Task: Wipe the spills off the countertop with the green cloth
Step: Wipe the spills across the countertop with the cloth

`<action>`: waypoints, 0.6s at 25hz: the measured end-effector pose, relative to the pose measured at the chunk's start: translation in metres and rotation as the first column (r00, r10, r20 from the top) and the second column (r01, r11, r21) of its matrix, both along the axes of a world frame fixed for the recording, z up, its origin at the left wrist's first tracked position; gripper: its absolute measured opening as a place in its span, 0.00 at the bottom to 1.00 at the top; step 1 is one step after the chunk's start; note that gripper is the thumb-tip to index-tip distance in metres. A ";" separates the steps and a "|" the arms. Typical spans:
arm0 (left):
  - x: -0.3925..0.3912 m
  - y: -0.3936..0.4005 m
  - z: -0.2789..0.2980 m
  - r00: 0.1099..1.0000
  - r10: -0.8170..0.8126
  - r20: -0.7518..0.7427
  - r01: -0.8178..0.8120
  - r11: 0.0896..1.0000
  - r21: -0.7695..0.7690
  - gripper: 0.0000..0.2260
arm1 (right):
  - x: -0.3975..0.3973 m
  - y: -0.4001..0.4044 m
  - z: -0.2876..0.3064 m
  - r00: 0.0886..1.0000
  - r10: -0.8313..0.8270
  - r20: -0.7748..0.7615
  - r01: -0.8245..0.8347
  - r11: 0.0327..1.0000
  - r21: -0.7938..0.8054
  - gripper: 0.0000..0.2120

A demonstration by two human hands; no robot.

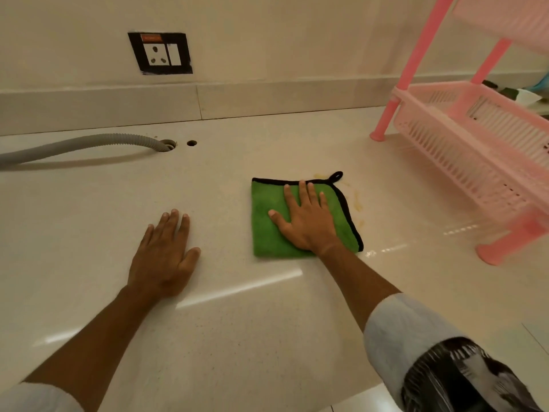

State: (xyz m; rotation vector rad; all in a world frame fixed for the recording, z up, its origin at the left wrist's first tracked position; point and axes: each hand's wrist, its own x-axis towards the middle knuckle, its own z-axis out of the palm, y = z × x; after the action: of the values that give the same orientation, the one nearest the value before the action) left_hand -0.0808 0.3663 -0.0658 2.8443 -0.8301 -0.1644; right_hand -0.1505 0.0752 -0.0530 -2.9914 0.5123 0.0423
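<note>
My right hand lies flat on the green cloth, palm down with the fingers spread wide and pointing toward the wall; it presses on the cloth without gripping it. The cloth is folded into a rough square with a black trim along its far and right edges and a small black loop at its far right corner, and it sits flat on the pale countertop, a little right of the middle. Just beyond and to the right of the cloth I can see faint yellowish spills: one smear near the loop and a streak running down beside the right edge, close to the trim but not covered by it. My left hand rests on the bare countertop to the left of the cloth, well apart from it, palm down, fingers extended and nearly together, holding nothing. Both my forearms reach in from the bottom, each with a light sleeve rolled up above the wrist. On the right stands a pink plastic rack with slotted baskets, its legs planted on the countertop, near the cloth but not touching it. At the far left a grey ribbed hose runs along the surface and dips into a hole, with a second smaller hole just beside it. A black-framed wall socket is set in the wall behind.
</note>
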 end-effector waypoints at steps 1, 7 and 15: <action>0.001 0.000 0.001 1.000 0.001 -0.016 -0.001 1.000 0.001 0.40 | -0.014 0.003 0.001 0.998 0.059 0.004 -0.059 0.998 -0.001 0.39; -0.005 -0.021 0.008 1.000 0.031 -0.003 -0.031 0.999 -0.038 0.38 | -0.084 -0.012 -0.005 0.992 -0.124 0.015 0.124 0.992 -0.014 0.39; -0.003 -0.055 0.000 0.999 -0.044 0.006 0.044 0.998 -0.036 0.41 | -0.066 -0.035 -0.003 0.997 -0.070 0.013 0.071 0.997 -0.025 0.40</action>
State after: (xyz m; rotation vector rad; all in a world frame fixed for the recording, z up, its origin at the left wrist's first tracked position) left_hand -0.0835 0.3109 -0.0662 2.7952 -0.8884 -0.1458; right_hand -0.2165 0.0402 -0.0565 -2.9933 0.6211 0.0113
